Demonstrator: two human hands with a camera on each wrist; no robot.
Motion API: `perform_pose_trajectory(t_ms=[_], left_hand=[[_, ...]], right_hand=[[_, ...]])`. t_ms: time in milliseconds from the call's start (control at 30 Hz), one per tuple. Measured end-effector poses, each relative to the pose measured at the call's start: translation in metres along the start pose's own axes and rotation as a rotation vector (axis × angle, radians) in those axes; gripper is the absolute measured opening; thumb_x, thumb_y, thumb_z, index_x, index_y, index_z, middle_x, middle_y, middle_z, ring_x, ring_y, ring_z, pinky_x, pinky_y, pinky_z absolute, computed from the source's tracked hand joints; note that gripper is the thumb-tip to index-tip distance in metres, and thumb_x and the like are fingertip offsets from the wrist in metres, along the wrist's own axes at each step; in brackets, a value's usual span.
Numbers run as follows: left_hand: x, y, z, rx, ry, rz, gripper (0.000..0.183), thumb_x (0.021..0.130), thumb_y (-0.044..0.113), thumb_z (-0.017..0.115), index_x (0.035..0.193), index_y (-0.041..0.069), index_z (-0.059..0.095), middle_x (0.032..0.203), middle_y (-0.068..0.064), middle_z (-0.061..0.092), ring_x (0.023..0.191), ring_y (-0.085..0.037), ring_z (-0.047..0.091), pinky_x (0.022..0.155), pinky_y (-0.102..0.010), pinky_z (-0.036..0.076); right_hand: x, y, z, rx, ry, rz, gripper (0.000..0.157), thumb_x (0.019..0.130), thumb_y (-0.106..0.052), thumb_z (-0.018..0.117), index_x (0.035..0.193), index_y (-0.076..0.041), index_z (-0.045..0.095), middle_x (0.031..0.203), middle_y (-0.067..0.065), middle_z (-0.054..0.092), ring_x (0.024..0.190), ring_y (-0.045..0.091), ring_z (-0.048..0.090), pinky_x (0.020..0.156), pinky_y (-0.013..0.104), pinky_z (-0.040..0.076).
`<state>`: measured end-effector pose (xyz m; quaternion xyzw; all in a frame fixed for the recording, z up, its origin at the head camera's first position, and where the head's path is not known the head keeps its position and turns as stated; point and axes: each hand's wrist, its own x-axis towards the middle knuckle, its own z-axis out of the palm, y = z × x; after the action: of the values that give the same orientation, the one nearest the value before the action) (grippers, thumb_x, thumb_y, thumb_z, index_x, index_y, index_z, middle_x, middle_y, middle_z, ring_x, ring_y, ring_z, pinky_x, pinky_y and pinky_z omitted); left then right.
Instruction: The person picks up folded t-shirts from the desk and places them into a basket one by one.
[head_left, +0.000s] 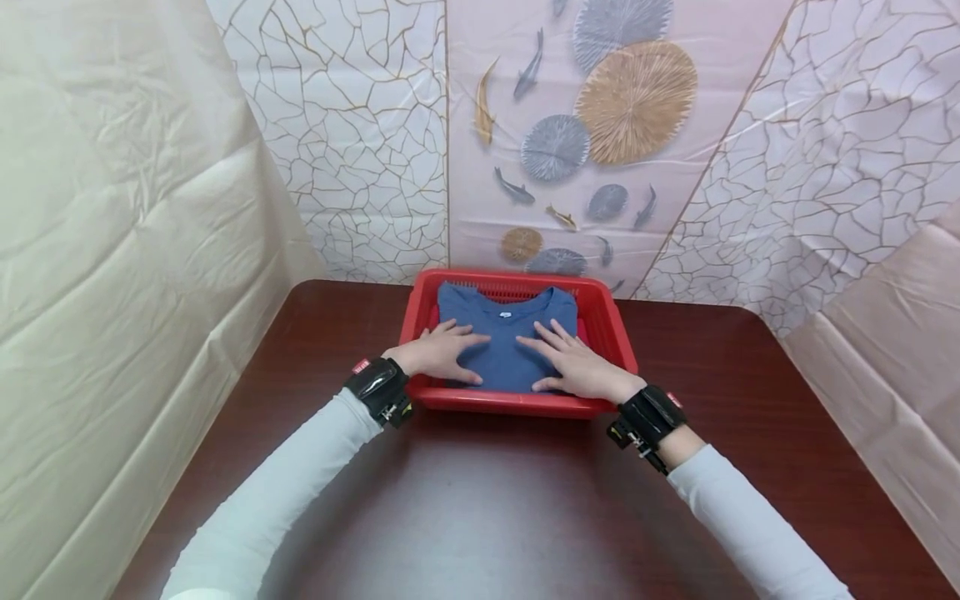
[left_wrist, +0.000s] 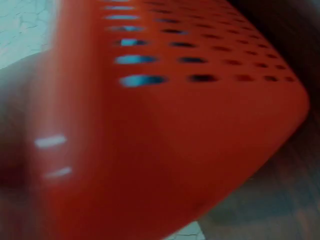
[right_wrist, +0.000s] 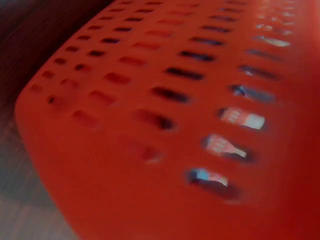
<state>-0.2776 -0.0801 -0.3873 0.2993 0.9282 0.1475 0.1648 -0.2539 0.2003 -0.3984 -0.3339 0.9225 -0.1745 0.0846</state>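
Note:
A folded blue shirt, collar at the back and a small white label at its neck, lies inside a red plastic basket. My left hand reaches over the basket's left side, its spread fingers resting on the shirt. From the right, my right hand lies on the shirt too, fingers spread and fairly straight. Under the shirt, a pinkish-red edge shows at both sides. Both wrist views are filled by the slotted basket wall, which hides most of the left hand and all of the right.
The basket stands at the back of a dark reddish-brown table, close to a patterned cloth backdrop. Pale cloth hangs along the left and right sides. Black camera straps circle both wrists.

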Motion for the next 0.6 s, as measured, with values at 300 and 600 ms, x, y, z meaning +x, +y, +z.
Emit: perform_pose_trajectory(t_ms=[300,600], left_hand=[[-0.004,0.001,0.023,0.023,-0.112,-0.071,0.079,0.093,0.045,0.069,0.16,0.022,0.033,0.167,-0.014,0.021,0.154,-0.042,0.01,0.119,-0.067,0.011],[-0.003,0.0,0.031,0.026,-0.109,-0.069,0.079,0.094,0.044,0.068,0.16,0.023,0.031,0.168,-0.013,0.02,0.154,-0.042,0.009,0.12,-0.066,0.011]], right_hand=[[-0.005,0.007,0.014,0.096,-0.214,0.126,0.081,0.096,-0.038,0.067,0.161,-0.016,0.026,0.167,0.024,0.009,0.151,0.052,0.004,0.11,0.071,0.03],[-0.004,0.01,0.016,0.16,-0.246,0.151,0.081,0.095,-0.037,0.069,0.162,-0.019,0.026,0.168,0.022,0.006,0.152,0.05,0.001,0.109,0.073,0.03]])
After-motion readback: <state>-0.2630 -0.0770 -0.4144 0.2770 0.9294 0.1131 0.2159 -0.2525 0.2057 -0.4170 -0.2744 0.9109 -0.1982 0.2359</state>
